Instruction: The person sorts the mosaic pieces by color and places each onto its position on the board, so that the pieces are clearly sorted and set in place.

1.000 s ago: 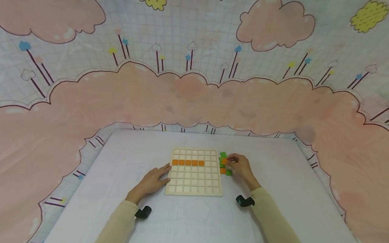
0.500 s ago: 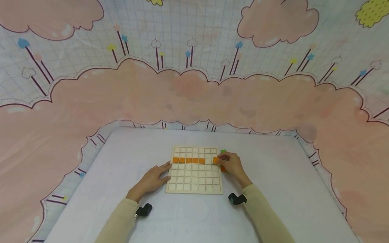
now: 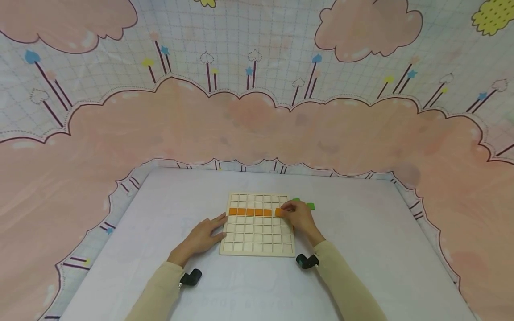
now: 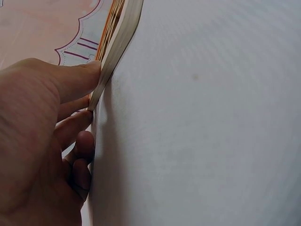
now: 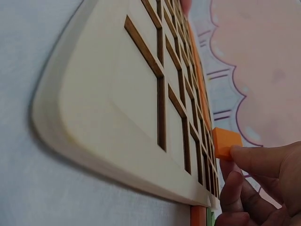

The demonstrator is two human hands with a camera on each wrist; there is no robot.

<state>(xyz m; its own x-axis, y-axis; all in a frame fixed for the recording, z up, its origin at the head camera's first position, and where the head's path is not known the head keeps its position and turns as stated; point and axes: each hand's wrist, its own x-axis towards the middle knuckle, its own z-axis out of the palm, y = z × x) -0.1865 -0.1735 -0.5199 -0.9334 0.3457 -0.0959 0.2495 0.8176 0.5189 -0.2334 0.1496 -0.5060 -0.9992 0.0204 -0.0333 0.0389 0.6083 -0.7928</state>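
A pale wooden grid board lies flat on the table. A row of several orange square tiles fills cells from its left side in one upper row. My left hand rests against the board's left edge, thumb and fingertips touching it. In the left wrist view, the thumb lies along that edge. Over the board's right part, my right hand pinches an orange square tile between thumb and fingers. That tile is in line with the row, slightly apart from its last piece.
Right of the board lie green tiles, partly hidden by the right hand. An orange tile sits by the board's edge in the right wrist view. White cloth covers the table; a cloud-printed curtain stands behind.
My right hand has picked up the orange tile from the pile at the right and carried it left over the board, towards the row's end. My left hand has stayed at the board's edge.
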